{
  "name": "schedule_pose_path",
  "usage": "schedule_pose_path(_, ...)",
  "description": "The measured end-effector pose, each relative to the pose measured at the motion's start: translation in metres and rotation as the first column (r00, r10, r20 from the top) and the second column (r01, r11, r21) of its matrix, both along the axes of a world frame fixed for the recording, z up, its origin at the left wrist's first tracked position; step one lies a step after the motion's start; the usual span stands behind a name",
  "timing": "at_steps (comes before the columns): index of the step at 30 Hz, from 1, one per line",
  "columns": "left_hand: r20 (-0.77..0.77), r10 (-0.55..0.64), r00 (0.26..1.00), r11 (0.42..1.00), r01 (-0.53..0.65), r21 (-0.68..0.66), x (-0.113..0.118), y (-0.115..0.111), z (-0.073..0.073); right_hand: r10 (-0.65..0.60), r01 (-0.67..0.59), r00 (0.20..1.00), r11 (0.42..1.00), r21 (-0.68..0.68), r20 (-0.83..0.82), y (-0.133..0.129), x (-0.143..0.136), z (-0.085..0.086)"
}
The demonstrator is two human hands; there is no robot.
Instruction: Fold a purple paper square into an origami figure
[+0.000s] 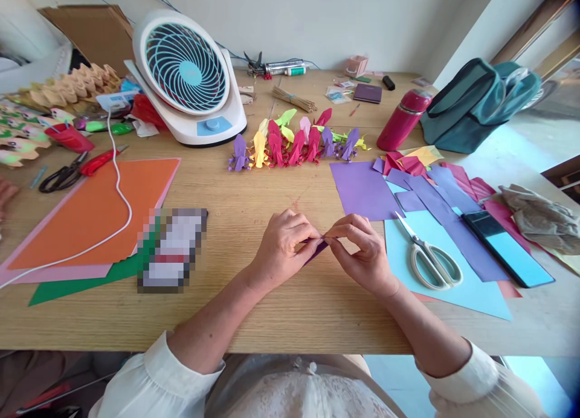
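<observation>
Between my two hands is a small folded piece of purple paper (pixel 316 252), pinched just above the table. My left hand (pixel 286 244) grips its left side with thumb and fingertips, hiding much of it. My right hand (pixel 360 252) pinches the other end, and the fingertips of both hands nearly meet. Beyond them stands a group of folded paper figures (pixel 296 147) in purple, yellow, red, pink and green. Right of my right hand, white-handled scissors (pixel 432 264) lie on a light blue sheet (pixel 475 297). A purple sheet (pixel 365 188) lies just past my right hand.
A white fan (pixel 190 73) stands at the back left. Orange paper (pixel 99 212) and a phone-like, pixelated object (pixel 172 249) lie left. At right are a dark phone (pixel 507 249), a red flask (pixel 404 121), a teal bag (pixel 471 110) and paper scraps (pixel 435 191). A white cable (pixel 120 188) crosses the orange paper.
</observation>
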State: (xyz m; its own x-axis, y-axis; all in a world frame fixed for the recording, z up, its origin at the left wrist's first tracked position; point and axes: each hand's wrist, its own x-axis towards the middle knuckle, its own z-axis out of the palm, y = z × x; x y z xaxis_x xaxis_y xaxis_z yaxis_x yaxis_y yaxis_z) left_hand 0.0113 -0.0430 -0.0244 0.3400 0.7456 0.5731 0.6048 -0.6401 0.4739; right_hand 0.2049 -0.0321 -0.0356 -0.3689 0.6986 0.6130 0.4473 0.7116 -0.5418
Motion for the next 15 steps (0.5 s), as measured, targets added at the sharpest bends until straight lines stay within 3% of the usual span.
schedule_pose_path(9,0.115,-0.018,0.993,0.994,0.031,-0.108,-0.0064,0.0045,-0.0032,-0.017,0.005,0.995,0.993,-0.12,-0.097,0.0041,0.0057,0.0096)
schedule_pose_path(15,0.284,0.075,0.956,0.967,0.0,-0.256,-0.0023,0.0019,-0.0041,-0.101,0.064,0.982,0.973,-0.221,-0.159,0.0069,0.0065,0.0069)
